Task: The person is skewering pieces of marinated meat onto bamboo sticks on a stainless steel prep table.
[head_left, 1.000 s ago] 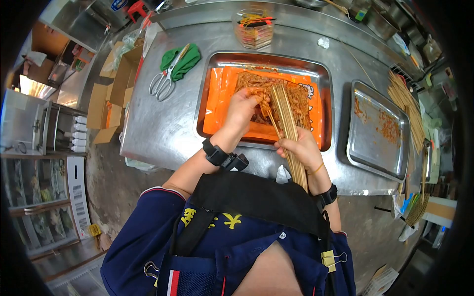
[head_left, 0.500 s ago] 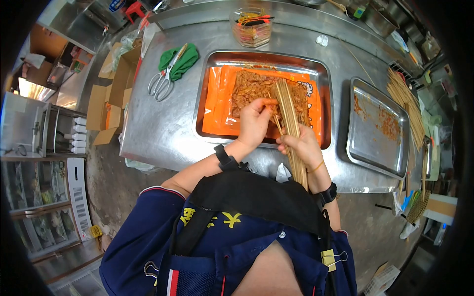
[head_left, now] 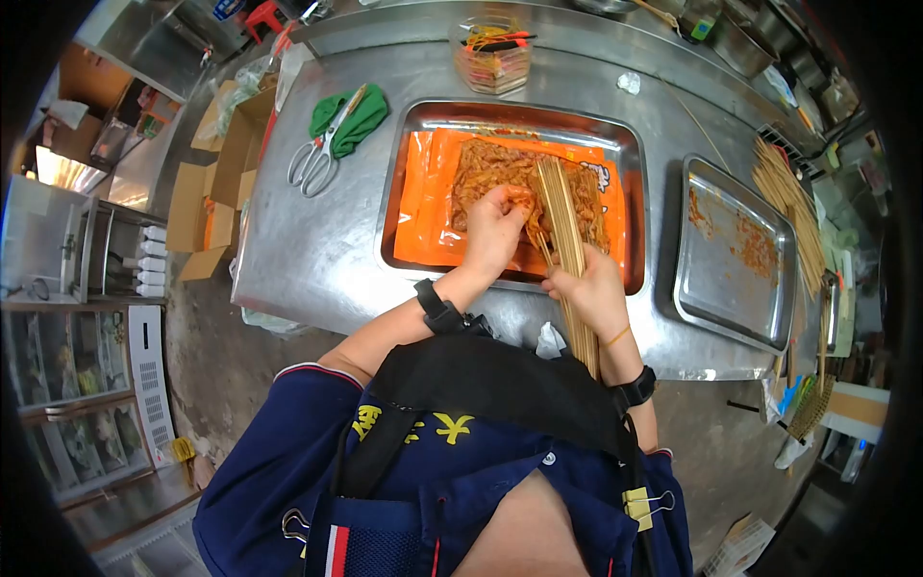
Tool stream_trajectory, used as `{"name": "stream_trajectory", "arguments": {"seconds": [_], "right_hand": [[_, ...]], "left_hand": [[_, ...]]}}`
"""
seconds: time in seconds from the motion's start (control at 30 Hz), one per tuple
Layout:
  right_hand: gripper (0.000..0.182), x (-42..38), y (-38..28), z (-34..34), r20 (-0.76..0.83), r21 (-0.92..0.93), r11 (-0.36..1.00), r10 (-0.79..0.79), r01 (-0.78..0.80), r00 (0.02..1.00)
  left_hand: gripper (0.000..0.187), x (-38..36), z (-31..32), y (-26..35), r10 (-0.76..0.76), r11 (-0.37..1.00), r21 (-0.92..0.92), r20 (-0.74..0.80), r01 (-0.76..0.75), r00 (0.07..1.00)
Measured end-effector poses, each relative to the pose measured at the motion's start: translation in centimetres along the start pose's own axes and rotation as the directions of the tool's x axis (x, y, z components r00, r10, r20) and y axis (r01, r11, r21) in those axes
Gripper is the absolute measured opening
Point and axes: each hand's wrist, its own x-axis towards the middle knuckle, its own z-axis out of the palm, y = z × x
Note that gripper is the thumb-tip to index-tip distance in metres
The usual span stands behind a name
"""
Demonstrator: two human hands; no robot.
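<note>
My right hand (head_left: 594, 288) is closed around a thick bundle of bamboo skewers (head_left: 560, 204), which slants over the tray with its lower end near my apron. One or two separate skewers (head_left: 544, 248) stick out between that bundle and my other hand. My left hand (head_left: 497, 231) pinches a piece of reddish marinated meat (head_left: 520, 204) by those skewer tips. Beneath both hands, a slab of marinated meat (head_left: 481, 165) lies on an orange plastic bag (head_left: 423, 207) inside a steel tray (head_left: 516, 112). My fingertips partly hide where meat and skewer meet.
A second steel tray (head_left: 735, 313) with sauce smears stands at the right, beside loose skewers (head_left: 790, 207). Scissors (head_left: 322, 154) rest on a green cloth (head_left: 362, 120) at the left. A clear plastic tub (head_left: 492, 62) is at the back. An open cardboard box (head_left: 213, 207) sits left of the table.
My left fingers have shifted slightly, and the meat in them now hangs lower by the separate skewer tips. My right hand stays on the skewer bundle with little movement.
</note>
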Motion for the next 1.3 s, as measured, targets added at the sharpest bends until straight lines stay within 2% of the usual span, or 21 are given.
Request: {"name": "stream_trajectory", "arguments": {"seconds": [0.03, 0.13, 0.23, 0.27, 0.33, 0.37, 0.43, 0.47, 0.53, 0.57, 0.6, 0.7, 0.77, 0.83, 0.87, 1.0, 1.1, 1.3], "right_hand": [[0.014, -0.3, -0.4, -0.1, -0.043, -0.214, 0.975, -0.073, 0.062, 0.996], [0.021, -1.0, -1.5, 0.2, -0.155, -0.426, 0.891, -0.243, 0.157, 0.958], [0.018, -0.6, -1.2, -0.3, -0.143, -0.494, 0.823, -0.395, 0.281, 0.907], [0.018, -0.5, -1.0, -0.5, -0.113, -0.368, 0.903, -0.279, 0.221, 0.954], [0.019, -0.5, -0.7, -0.8, -0.006, -0.112, 0.993, -0.045, 0.044, 0.999], [0.020, -0.6, -0.7, -0.8, 0.071, 0.090, 0.996, -0.009, 0.003, 0.997], [0.023, -0.7, -0.9, -0.9, 0.238, 0.462, 0.879, 0.009, -0.121, 0.971], [0.024, -0.7, -1.0, -0.8, 0.266, 0.487, 0.863, -0.001, -0.134, 0.964], [0.027, -0.6, -1.2, -0.7, 0.314, 0.537, 0.828, -0.020, -0.160, 0.949], [0.026, -0.4, -0.8, -0.7, 0.282, 0.536, 0.832, -0.018, -0.142, 0.959], [0.026, 0.1, 0.1, -0.8, 0.250, 0.534, 0.836, -0.017, -0.124, 0.968], [0.025, 0.5, 1.1, -1.4, 0.204, 0.517, 0.847, 0.015, -0.121, 0.979], [0.025, 0.4, 1.4, -1.3, 0.198, 0.512, 0.847, 0.047, -0.144, 0.979], [0.025, 0.6, 1.1, -1.2, 0.202, 0.504, 0.849, 0.066, -0.161, 0.977], [0.026, 0.8, 1.1, -1.1, 0.207, 0.488, 0.860, 0.050, -0.147, 0.977], [0.028, 0.7, 1.1, -0.9, 0.218, 0.448, 0.884, 0.036, -0.132, 0.975], [0.031, 0.7, 1.1, -0.8, 0.210, 0.471, 0.872, 0.034, -0.131, 0.977], [0.030, 0.6, 0.9, -0.5, 0.183, 0.494, 0.858, 0.056, -0.141, 0.981]], "left_hand": [[0.018, 0.2, 0.0, 0.0, 0.020, 1.000, 0.010, -0.010, -0.019, 1.000], [0.019, 0.6, 0.3, 0.2, 0.065, 0.998, 0.023, 0.008, -0.065, 0.998], [0.020, 1.1, 0.5, 0.0, 0.092, 0.996, -0.004, -0.011, -0.092, 0.996], [0.021, 1.2, 0.6, -0.3, 0.093, 0.995, -0.019, -0.022, -0.094, 0.995], [0.024, 2.1, -0.3, -1.8, 0.073, 0.983, 0.171, -0.021, -0.068, 0.997], [0.026, 2.5, -0.7, -2.7, 0.062, 0.963, 0.265, -0.022, -0.054, 0.998], [0.029, 2.8, -0.1, -2.3, -0.019, 0.954, 0.299, 0.000, 0.018, 1.000], [0.030, 3.0, 0.1, -2.1, -0.059, 0.947, 0.317, 0.010, 0.053, 0.998], [0.032, 3.5, 0.4, -2.1, 0.112, 0.915, 0.384, 0.052, -0.123, 0.992], [0.033, 3.7, 0.6, -2.1, 0.193, 0.886, 0.413, 0.079, -0.209, 0.978], [0.034, 3.6, 0.5, -0.3, 0.058, 0.810, 0.578, 0.093, -0.102, 0.994], [0.031, 3.8, -0.9, 0.3, 0.107, 0.824, 0.555, 0.044, -0.114, 0.993], [0.021, 3.2, -1.5, 1.1, -0.139, 0.917, 0.388, 0.108, 0.087, 0.984], [0.016, 2.3, -1.5, 3.0, -0.348, 0.928, 0.217, 0.203, 0.304, 0.915], [0.018, 1.7, -1.0, 3.6, -0.387, 0.919, 0.166, 0.215, 0.357, 0.897], [0.016, 1.4, -1.1, 1.8, -0.313, 0.939, -0.048, 0.284, 0.339, 0.906], [0.016, 1.5, -1.3, 1.3, -0.308, 0.937, -0.067, 0.314, 0.344, 0.898], [0.016, 1.1, -1.2, 1.3, -0.262, 0.961, -0.018, 0.266, 0.276, 0.928]]}}
